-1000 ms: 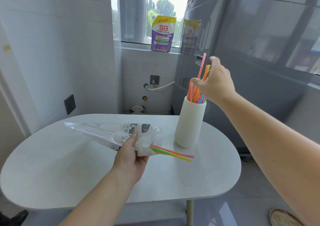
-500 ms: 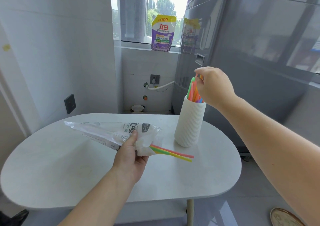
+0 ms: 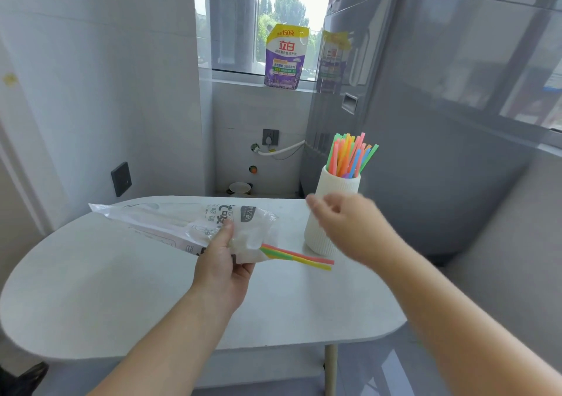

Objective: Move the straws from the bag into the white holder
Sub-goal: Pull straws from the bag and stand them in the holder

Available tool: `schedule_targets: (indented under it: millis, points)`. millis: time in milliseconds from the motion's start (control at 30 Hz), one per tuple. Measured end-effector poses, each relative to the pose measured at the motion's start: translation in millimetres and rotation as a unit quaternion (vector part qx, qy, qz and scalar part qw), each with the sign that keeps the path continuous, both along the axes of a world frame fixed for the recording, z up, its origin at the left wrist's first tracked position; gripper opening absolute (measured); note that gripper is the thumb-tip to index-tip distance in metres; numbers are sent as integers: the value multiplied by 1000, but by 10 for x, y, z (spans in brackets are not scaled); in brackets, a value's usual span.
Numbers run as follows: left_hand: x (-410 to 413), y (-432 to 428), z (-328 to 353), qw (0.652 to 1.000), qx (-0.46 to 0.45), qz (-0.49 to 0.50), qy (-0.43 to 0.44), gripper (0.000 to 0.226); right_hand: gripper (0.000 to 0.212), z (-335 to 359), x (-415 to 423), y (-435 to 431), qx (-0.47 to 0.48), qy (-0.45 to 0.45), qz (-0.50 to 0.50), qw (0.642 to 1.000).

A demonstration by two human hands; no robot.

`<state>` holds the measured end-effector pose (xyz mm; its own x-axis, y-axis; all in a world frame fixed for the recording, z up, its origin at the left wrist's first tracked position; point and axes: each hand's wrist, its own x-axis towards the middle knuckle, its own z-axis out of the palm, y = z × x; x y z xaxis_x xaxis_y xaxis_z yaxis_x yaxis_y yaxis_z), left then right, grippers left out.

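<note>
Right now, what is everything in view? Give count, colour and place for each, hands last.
table: one; white; centre
white holder: one; white, ribbed; table's right side
standing straws: many; pink, orange, green, blue; upright in the white holder
bag: one; clear, printed; held above the table
bagged straws: a few; pink, green, yellow; poking from the bag's mouth
detergent pouch: one; purple and yellow; windowsill
appliance: one; grey; right
wall sockets: two; dark; left and back walls
left hand: grips the bag
right hand: blurred, empty, before the white holder

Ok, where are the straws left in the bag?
The straws poke from the bag in the left hand, centre of the head view, beside the white holder.
</note>
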<state>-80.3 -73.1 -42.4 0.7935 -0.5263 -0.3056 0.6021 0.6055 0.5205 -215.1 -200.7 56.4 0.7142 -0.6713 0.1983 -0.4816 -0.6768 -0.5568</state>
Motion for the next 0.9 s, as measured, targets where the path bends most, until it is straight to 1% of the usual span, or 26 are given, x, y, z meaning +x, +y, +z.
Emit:
schedule_targets:
  millis: [33, 67, 100, 133, 167, 233, 300, 433, 500, 567, 633, 700, 733, 833, 900]
  points:
    - [4, 2, 11, 1000, -3, 5, -5, 37, 47, -115, -37, 63, 80, 42, 21, 996]
    - [8, 3, 23, 1000, -5, 9, -11, 36, 49, -220, -66, 118, 167, 61, 45, 983]
    - [12, 4, 33, 1000, -6, 12, -16, 36, 51, -307, -85, 157, 246, 54, 69, 965]
    - [14, 3, 38, 1000, -5, 14, -22, 37, 50, -388, -98, 180, 305, 28, 89, 948]
    - [14, 2, 39, 999, -4, 15, -29, 37, 45, -452, -108, 194, 337, -5, 106, 935]
    - [5, 3, 43, 999, -2, 12, -47, 36, 30, -526, -108, 215, 351, -68, 124, 925]
    - [-13, -2, 47, 998, 1, 7, -65, 34, 19, -554, -93, 231, 351, -104, 121, 923]
    - [-42, -6, 59, 996, 8, 2, -90, 42, 10, -582, -98, 212, 392, -156, 106, 900]
    - [-48, -4, 65, 994, 10, -1, -105, 43, 8, -588, -124, 170, 410, -170, 106, 890]
    - [-51, 0, 65, 993, 9, -5, -117, 38, 9, -584, -151, 134, 427, -179, 104, 880]
    - [-60, 5, 70, 992, 9, -11, -122, 33, 15, -588, -162, 118, 451, -200, 98, 865]
    - [-71, 4, 71, 991, 12, -16, -131, 35, 23, -600, -156, 120, 468, -216, 101, 851]
    - [-79, 3, 72, 990, 14, -19, -138, 37, 23, -608, -149, 123, 469, -218, 106, 849]
    - [-91, 6, 73, 988, 18, -22, -151, 44, 14, -632, -135, 111, 453, -203, 117, 860]
    - [-76, 15, 70, 988, 21, -20, -149, 43, 9, -636, -148, 79, 448, -196, 114, 865]
